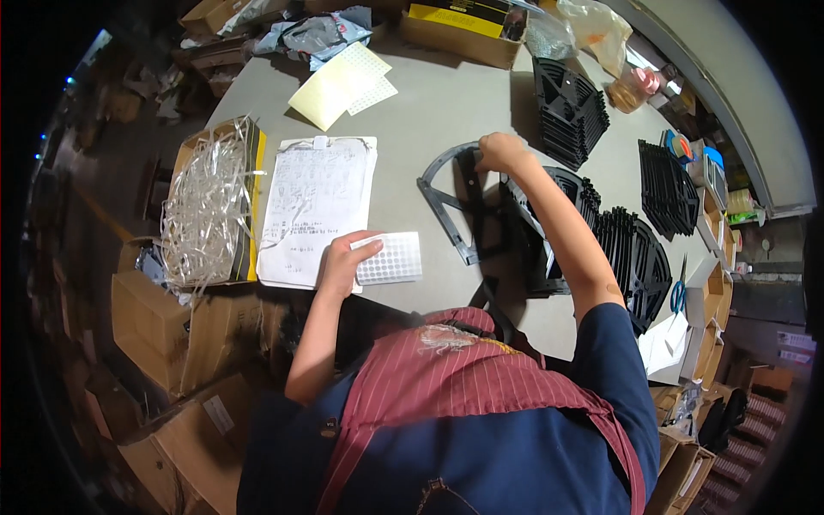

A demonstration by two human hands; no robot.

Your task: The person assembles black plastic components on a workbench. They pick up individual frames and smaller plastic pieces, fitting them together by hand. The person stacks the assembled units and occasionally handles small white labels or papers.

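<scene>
Gripping black frame (455,202) under right fingers (491,154)

- Writing on clipboard sheet (318,206): too small and blurred to make out.
- Left hand (345,262) over near corner of white dot sheet (390,258); that corner hidden, fingertip contact unclear.
- Right hand (500,152) on top of grey quarter-round frame (451,202); grip point hidden under the fingers (closed or merely resting, cannot tell).
- Stack of black parts (631,257) partly masked by right forearm.
- Cardboard boxes (150,322) at left fading into dark rim, contents indistinct.
- Scissors (678,292) small, partly hidden.
</scene>
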